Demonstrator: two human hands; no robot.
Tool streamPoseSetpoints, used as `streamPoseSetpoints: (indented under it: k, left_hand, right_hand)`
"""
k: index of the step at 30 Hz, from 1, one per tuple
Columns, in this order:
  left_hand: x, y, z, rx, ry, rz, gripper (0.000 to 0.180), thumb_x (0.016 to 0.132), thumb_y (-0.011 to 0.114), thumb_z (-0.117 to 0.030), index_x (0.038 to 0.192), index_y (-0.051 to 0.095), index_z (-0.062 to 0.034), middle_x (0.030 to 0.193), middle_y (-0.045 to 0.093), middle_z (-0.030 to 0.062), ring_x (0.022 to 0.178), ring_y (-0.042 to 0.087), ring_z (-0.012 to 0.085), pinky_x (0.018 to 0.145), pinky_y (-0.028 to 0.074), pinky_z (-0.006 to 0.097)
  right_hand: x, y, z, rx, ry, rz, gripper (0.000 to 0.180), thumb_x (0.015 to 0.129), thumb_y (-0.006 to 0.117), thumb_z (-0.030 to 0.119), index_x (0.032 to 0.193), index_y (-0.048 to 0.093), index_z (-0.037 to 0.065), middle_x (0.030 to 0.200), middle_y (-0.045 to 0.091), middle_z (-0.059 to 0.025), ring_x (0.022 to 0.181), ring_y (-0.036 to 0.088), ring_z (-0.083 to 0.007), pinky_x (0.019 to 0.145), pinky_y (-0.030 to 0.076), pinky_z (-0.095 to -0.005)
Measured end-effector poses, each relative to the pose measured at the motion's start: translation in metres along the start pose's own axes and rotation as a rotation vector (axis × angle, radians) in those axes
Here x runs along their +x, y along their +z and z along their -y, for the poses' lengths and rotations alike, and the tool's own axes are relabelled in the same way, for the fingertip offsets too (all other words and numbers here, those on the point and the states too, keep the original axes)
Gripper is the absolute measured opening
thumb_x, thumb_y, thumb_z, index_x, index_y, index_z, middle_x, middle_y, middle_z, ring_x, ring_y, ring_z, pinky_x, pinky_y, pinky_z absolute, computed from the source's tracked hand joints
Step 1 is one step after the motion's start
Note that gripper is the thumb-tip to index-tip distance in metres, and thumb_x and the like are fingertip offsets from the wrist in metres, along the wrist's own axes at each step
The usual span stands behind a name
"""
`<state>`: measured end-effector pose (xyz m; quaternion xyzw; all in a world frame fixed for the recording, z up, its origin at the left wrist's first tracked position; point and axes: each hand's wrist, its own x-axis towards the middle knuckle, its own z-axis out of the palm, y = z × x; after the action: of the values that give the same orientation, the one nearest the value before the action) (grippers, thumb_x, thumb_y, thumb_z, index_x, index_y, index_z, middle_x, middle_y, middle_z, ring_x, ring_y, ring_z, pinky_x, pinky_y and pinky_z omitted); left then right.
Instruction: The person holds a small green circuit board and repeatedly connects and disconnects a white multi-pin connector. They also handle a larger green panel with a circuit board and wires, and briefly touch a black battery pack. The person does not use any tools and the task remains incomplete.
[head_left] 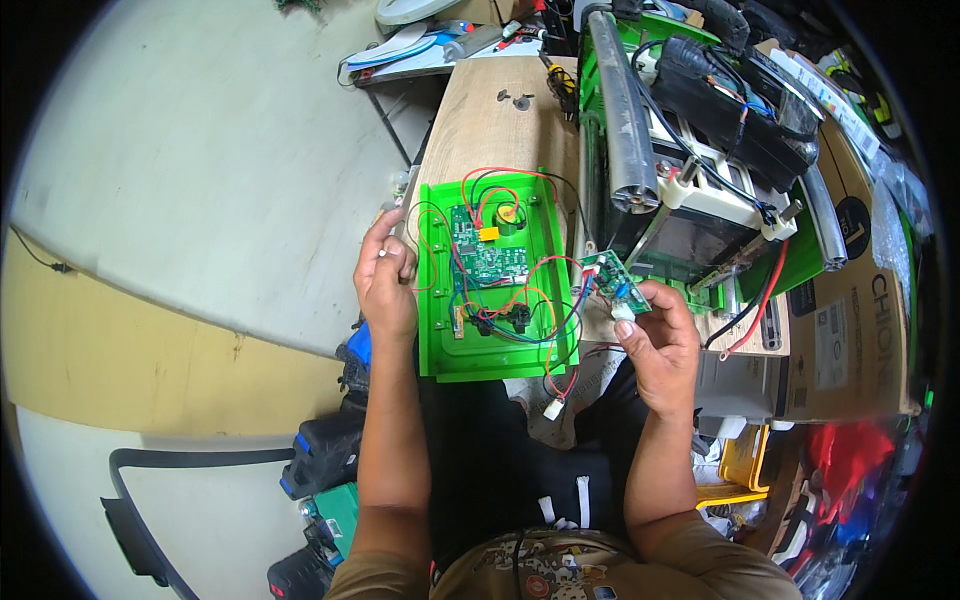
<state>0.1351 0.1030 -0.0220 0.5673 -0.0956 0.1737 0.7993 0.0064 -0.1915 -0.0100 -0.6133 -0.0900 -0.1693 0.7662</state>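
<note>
My right hand [662,350] pinches a small green circuit board [612,280] by its lower corner, near a white connector, just off the right edge of a green plastic housing [432,345]. Inside the housing lies a larger green circuit board [490,262], with a yellow connector [489,234] on it. Red, black, blue and orange wires link the parts. A loose white plug [553,409] hangs below the housing's front edge. At the left edge, my left hand [387,280] is closed, thumb against curled fingers; a tiny pale thing shows there, too small to name.
The housing sits on a wooden bench [480,115]. To its right stands an opened green unit [640,180] with metal tubes, black modules and a red cable [768,300]. A cardboard box [850,330] is farther right. Black-and-blue cases [325,455] stand low on the left.
</note>
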Motion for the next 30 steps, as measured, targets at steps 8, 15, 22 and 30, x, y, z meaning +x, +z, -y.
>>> streamPoseSetpoints:
  k: [8,15,22,30]
  left_hand:
    - [0.002,-0.011,0.002,0.042,-0.034,0.034,0.055,0.094,0.045,-0.017,0.139,0.055,0.0141,0.07,0.042,-0.0023,0.061,0.036,0.0071,0.055,0.028,0.022]
    - [-0.001,0.008,0.002,-0.186,0.014,-0.099,0.05,0.099,0.063,0.002,0.146,0.048,0.0073,0.09,0.062,0.0034,0.078,0.058,0.0081,0.074,0.051,0.023]
    - [0.0,-0.007,0.009,-0.184,-0.029,0.015,0.029,0.091,0.074,0.007,0.118,0.064,0.0036,0.099,0.07,0.0067,0.087,0.066,0.0108,0.08,0.057,0.025]
    - [-0.004,-0.004,0.006,-0.093,-0.024,0.018,0.019,0.093,0.075,0.003,0.11,0.068,0.0033,0.097,0.072,0.0062,0.085,0.067,0.0101,0.077,0.057,0.024]
  right_hand:
    - [0.003,-0.005,-0.007,0.039,0.039,0.007,0.042,0.095,0.069,-0.006,0.134,0.056,0.0,0.118,0.063,-0.0041,0.1,0.06,-0.0103,0.083,0.052,-0.0254]
    - [0.003,-0.006,-0.01,0.056,0.08,-0.012,0.043,0.095,0.07,-0.004,0.135,0.055,0.0,0.119,0.065,-0.0056,0.102,0.063,-0.0112,0.084,0.055,-0.0262]
    - [0.003,-0.005,-0.01,0.012,0.091,-0.025,0.044,0.095,0.07,-0.004,0.135,0.055,0.0,0.119,0.065,-0.006,0.102,0.063,-0.0111,0.084,0.055,-0.0259]
    - [0.004,-0.005,-0.007,-0.006,0.096,-0.018,0.043,0.095,0.069,-0.005,0.135,0.055,-0.001,0.118,0.066,-0.0059,0.101,0.062,-0.0111,0.086,0.053,-0.0269]
